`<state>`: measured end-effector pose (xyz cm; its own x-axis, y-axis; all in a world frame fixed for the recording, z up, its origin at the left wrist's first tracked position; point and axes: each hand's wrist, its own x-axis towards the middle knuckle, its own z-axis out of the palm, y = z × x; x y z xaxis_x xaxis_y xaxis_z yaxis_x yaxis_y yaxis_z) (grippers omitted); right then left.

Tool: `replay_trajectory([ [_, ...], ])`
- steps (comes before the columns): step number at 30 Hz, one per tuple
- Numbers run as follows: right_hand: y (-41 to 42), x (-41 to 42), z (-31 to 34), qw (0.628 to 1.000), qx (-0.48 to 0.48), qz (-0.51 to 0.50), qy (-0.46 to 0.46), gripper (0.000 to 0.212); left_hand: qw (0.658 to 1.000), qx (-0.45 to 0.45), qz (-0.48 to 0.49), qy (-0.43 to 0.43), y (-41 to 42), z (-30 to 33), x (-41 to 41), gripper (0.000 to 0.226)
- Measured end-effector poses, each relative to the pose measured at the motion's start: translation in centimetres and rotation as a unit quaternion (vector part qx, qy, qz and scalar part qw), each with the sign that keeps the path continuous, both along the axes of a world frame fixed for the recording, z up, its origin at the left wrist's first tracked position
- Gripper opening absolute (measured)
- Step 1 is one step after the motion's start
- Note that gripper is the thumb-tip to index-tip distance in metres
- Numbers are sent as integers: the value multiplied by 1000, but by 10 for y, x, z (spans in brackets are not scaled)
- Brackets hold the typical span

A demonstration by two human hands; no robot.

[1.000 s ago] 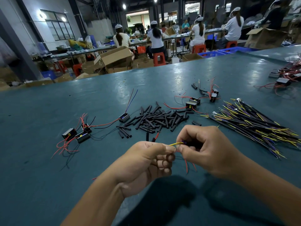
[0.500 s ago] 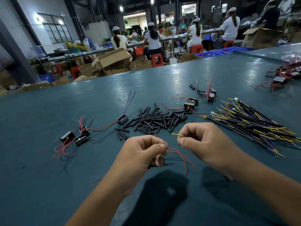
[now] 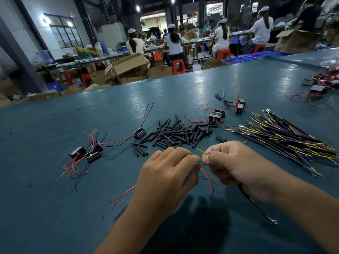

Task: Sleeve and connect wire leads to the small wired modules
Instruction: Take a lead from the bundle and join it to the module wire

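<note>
Teal worktop (image 3: 55,208) carried supplies within reach: black sleeves (image 3: 180,133) ahead, leads (image 3: 286,136) right. Right hand (image 3: 236,165) pinched a yellow-tipped lead (image 3: 202,152); left hand (image 3: 168,173) curled, probably around a module, red wires (image 3: 211,178) trailing below for joining.

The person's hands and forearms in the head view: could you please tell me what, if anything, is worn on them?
Nothing is worn that shows. The left hand and the right hand are bare, with no gloves, rings or finger cots visible. Both forearms are bare as far as the frame's lower edge, with no sleeve, watch or wrist strap in sight.
</note>
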<state>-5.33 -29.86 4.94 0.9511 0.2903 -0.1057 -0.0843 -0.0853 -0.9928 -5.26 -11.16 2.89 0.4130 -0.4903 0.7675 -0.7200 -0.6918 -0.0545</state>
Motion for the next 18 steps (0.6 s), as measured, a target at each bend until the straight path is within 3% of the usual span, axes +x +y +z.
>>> replay_trajectory([
  [7, 2, -2, 0, 1000, -7, -2, -14, 16, 999, -21, 7, 28, -4, 0, -1, 15],
  [10, 3, -2, -1, 999, -16, -12, -51, 18, 981, -107, -28, 158, -6, 1, -5, 13],
  [11, 3, -3, 0, 997, -21, -14, -73, 17, 953, -173, -46, 244, -7, 2, -6, 11],
  [12, 3, -4, 0, 994, -27, -15, -102, 16, 898, -257, -69, 350, -9, 4, -7, 12],
  [14, 2, -5, 0, 982, -55, -13, -178, 17, 721, -401, -111, 555, -13, 9, -8, 16],
  [15, 2, -5, 0, 973, -77, -11, -215, 19, 629, -437, -123, 631, -14, 11, -9, 20],
  [16, 3, -6, -1, 965, -99, -11, -243, 22, 561, -453, -125, 682, -13, 11, -9, 25],
  [17, 3, -6, -2, 959, -114, -12, -258, 23, 522, -457, -123, 710, -12, 11, -8, 30],
  [18, 4, -5, -3, 957, -120, -14, -263, 24, 511, -456, -120, 719, -11, 11, -7, 30],
])
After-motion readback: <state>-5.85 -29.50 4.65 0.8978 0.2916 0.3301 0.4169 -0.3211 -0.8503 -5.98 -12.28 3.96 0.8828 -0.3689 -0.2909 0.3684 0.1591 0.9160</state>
